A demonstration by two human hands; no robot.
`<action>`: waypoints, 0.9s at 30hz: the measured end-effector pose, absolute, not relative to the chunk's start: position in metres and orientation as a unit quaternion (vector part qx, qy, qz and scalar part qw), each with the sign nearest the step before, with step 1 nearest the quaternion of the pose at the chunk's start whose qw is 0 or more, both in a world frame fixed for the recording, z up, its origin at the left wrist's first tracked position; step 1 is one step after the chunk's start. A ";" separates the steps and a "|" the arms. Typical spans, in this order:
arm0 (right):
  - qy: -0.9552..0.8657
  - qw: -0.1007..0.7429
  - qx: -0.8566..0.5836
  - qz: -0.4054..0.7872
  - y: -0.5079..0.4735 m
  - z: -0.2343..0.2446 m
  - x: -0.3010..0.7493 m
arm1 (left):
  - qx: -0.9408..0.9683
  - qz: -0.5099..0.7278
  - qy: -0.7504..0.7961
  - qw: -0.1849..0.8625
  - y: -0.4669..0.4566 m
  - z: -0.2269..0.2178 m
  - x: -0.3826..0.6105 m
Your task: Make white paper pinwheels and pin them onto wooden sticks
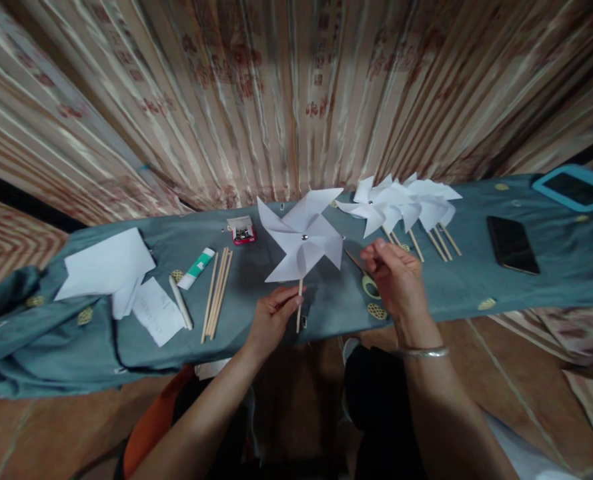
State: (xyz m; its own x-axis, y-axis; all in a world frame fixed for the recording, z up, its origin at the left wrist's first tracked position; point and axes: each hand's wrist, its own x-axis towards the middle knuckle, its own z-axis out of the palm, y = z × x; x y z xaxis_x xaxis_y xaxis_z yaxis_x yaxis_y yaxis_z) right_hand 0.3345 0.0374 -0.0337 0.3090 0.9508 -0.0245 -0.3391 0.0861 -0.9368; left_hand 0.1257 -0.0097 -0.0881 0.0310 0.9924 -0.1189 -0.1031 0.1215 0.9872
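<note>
A white paper pinwheel (pixel 296 257) with a silver pin at its centre stands upright in front of me. Its thin wooden stick is pinched between the thumb and fingers of my left hand (pixel 275 315), just below the blades. To the right of the pinwheel, my right hand (pixel 399 275) is raised with loosely bent fingers and nothing visible in them. It is apart from the blades. Scissors with yellow-green handles (pixel 370 287) lie on the cloth beside it, partly hidden by the hand.
Several finished pinwheels (pixel 393 205) overlap at the back right. A phone (pixel 512 245) and a blue-framed tablet (pixel 576 188) lie farther right. Left are a small pin box (pixel 242 231), wooden sticks (pixel 217 293), a green-white tube (pixel 197 269), a white rod (pixel 180 302) and paper sheets (pixel 107 261).
</note>
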 end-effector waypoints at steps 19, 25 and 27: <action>-0.375 0.593 -0.496 0.512 0.039 -0.052 0.319 | 0.450 0.473 0.495 0.574 -0.011 -0.087 0.128; -0.388 0.566 -0.481 0.546 0.035 -0.048 0.314 | 0.463 0.471 0.497 0.563 -0.010 -0.088 0.126; -0.392 0.564 -0.487 0.540 0.035 -0.046 0.313 | 0.460 0.471 0.499 0.563 -0.010 -0.088 0.126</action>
